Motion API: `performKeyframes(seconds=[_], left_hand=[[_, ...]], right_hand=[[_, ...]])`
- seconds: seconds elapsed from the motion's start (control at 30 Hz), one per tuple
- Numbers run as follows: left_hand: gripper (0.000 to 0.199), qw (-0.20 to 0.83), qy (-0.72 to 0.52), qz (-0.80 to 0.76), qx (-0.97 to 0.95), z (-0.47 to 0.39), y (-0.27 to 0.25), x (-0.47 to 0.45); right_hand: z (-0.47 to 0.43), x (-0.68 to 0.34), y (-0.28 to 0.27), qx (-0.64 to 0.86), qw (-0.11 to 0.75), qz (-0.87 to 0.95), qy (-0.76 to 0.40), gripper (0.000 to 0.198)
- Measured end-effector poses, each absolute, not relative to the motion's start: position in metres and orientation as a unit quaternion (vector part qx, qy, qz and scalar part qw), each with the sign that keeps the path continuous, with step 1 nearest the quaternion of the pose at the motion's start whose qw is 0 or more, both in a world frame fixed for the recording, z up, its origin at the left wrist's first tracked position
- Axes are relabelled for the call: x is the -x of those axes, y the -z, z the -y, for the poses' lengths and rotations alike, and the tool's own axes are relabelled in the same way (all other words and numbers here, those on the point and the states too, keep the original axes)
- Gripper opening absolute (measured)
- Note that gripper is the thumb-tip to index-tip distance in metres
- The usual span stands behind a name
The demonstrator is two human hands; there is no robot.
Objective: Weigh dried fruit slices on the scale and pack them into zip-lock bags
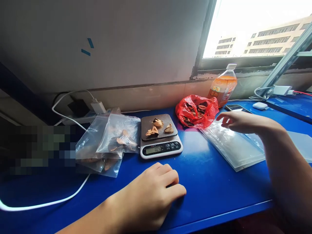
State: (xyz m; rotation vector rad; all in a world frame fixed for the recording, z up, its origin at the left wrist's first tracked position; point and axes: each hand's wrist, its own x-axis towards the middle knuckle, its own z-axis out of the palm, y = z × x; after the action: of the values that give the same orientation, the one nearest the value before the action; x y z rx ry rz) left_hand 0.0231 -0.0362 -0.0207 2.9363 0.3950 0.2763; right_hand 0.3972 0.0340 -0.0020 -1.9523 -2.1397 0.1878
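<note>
Three dried, tan-brown pieces (158, 123) lie on the dark plate of a white digital kitchen scale (161, 151), whose display is lit. In front of the scale, my left hand (156, 191) rests on the blue table with its fingers loosely curled into a fist and nothing visible in them. My right hand (240, 122) hovers over a stack of clear plastic bags (234, 151), palm down, fingers a little apart and empty. Just left of its fingertips sits a red plastic bag (181, 112), its mouth spread to show dark dried pieces (198, 110) inside.
Left of the scale lie zip bags (124, 130) with dried pieces in them. A white cable (48, 204) curves across the table from a charger (98, 106). Behind the red bag stands a drink bottle (225, 84), near a phone (237, 108) and a white earphone case (260, 105).
</note>
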Motion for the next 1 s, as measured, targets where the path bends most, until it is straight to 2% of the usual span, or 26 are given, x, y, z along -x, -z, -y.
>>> performKeyframes(seconds=[0.1, 0.23, 0.37, 0.5, 0.6, 0.9, 1.0], left_hand=[[0.025, 0.074, -0.086, -0.139, -0.984, 0.034, 0.018, -0.022], [0.025, 0.069, -0.083, -0.130, -0.986, 0.034, 0.017, -0.021], [0.026, 0.062, -0.089, -0.128, -0.986, 0.036, 0.015, -0.021], [0.025, 0.052, -0.083, -0.137, -0.986, 0.037, 0.013, -0.021], [0.024, 0.051, -0.085, -0.132, -0.986, 0.037, 0.013, -0.021], [0.027, 0.044, -0.085, -0.132, -0.987, 0.038, 0.013, -0.021], [0.025, 0.042, -0.085, -0.128, -0.987, 0.037, 0.014, -0.020]], right_hand=[[-0.041, -0.389, 0.007, 0.656, 0.091, 0.737, -0.139, 0.041], [-0.056, -0.388, 0.016, 0.661, 0.079, 0.736, -0.119, 0.042], [-0.067, -0.397, 0.022, 0.640, 0.068, 0.761, -0.081, 0.059], [-0.067, -0.397, 0.019, 0.621, 0.065, 0.774, -0.110, 0.048], [-0.066, -0.396, 0.019, 0.645, 0.078, 0.756, -0.080, 0.039], [-0.072, -0.396, 0.020, 0.664, 0.045, 0.745, -0.054, 0.043], [-0.071, -0.393, 0.019, 0.675, 0.030, 0.735, -0.057, 0.033]])
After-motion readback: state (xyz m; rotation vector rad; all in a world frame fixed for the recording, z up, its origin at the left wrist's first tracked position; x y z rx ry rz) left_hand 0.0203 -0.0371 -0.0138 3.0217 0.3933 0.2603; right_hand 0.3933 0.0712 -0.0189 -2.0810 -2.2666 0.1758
